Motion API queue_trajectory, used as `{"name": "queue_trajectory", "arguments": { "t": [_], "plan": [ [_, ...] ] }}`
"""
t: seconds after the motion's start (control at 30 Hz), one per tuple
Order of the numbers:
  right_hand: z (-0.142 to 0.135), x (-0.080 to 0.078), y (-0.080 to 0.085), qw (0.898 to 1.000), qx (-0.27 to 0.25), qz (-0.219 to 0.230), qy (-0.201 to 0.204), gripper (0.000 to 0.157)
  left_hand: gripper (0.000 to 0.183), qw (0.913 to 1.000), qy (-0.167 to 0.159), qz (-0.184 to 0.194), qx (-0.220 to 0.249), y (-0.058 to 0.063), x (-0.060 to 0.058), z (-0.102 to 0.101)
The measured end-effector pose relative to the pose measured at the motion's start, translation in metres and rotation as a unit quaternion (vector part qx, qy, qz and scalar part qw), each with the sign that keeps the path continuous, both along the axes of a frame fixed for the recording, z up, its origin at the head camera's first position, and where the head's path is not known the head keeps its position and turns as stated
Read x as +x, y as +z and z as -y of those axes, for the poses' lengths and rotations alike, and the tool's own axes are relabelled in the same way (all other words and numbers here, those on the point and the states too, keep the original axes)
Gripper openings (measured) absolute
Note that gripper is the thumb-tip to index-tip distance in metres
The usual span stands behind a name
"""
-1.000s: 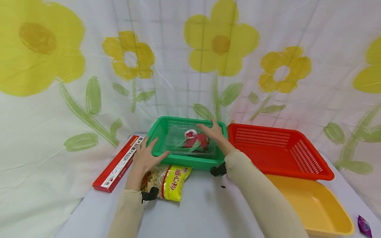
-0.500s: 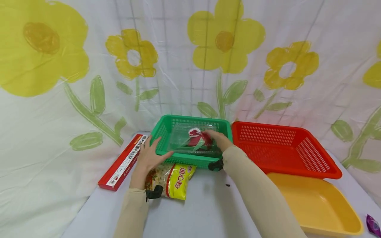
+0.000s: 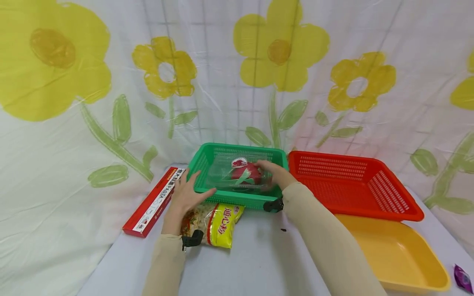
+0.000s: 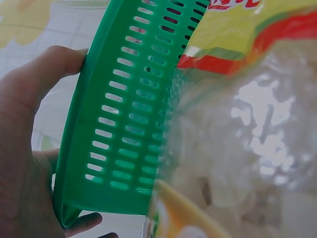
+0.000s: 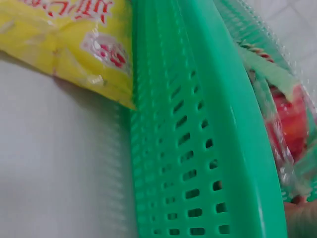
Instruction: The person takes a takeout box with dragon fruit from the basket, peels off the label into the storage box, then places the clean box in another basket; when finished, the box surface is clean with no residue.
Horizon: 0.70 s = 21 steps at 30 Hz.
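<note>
A clear plastic box (image 3: 221, 172) with a round sticker lies inside the green basket (image 3: 222, 196). In it is a red fruit with green scales, like a dragon fruit (image 3: 250, 174). My right hand (image 3: 278, 173) grips the box at its right side, with several fingers hidden. At the basket's left front corner my left hand (image 3: 185, 196) is spread, thumb and fingers apart. The left wrist view shows this hand's fingertips right at the green rim. A yellow-ended bag of pasta (image 3: 222, 225) lies under and in front of the basket.
A long red pasta box (image 3: 153, 203) lies to the left. Right of the green basket stand a red basket (image 3: 333, 183) and, nearer, a yellow tray (image 3: 392, 250). A small purple packet (image 3: 463, 277) is at the far right. A flowered curtain hangs behind.
My right hand has come down from above the green basket onto the plastic box. The box has shifted slightly left and tilted, its fruit moving inside. My left hand has stayed at the corner.
</note>
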State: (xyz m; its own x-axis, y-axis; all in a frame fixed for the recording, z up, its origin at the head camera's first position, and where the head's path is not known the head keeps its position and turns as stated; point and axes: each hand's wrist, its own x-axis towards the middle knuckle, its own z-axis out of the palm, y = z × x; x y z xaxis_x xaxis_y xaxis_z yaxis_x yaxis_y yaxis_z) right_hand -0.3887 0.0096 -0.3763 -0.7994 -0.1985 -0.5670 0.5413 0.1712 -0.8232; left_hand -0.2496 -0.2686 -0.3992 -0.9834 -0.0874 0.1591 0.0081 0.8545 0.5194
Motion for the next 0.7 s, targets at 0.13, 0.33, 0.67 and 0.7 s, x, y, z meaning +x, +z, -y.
{"name": "queue_trajectory", "arguments": {
  "t": [0.13,0.33,0.67,0.7],
  "plan": [
    [-0.003,0.004,-0.001,1.000,-0.026,-0.002,-0.017,0.060,0.099,1.0000,0.003,0.003,0.001,-0.001,-0.001,-0.002],
    [-0.003,0.010,0.008,0.996,-0.016,-0.052,-0.064,0.084,0.101,1.0000,0.001,0.006,0.006,0.000,-0.002,-0.001],
    [-0.014,0.015,0.023,0.994,-0.039,-0.081,-0.060,0.086,0.102,0.9999,0.002,0.007,0.010,0.000,0.000,-0.001],
    [-0.015,0.016,0.025,0.994,-0.045,-0.080,-0.061,0.085,0.102,0.9999,0.003,0.008,0.010,0.001,0.001,-0.001]
  ]
}}
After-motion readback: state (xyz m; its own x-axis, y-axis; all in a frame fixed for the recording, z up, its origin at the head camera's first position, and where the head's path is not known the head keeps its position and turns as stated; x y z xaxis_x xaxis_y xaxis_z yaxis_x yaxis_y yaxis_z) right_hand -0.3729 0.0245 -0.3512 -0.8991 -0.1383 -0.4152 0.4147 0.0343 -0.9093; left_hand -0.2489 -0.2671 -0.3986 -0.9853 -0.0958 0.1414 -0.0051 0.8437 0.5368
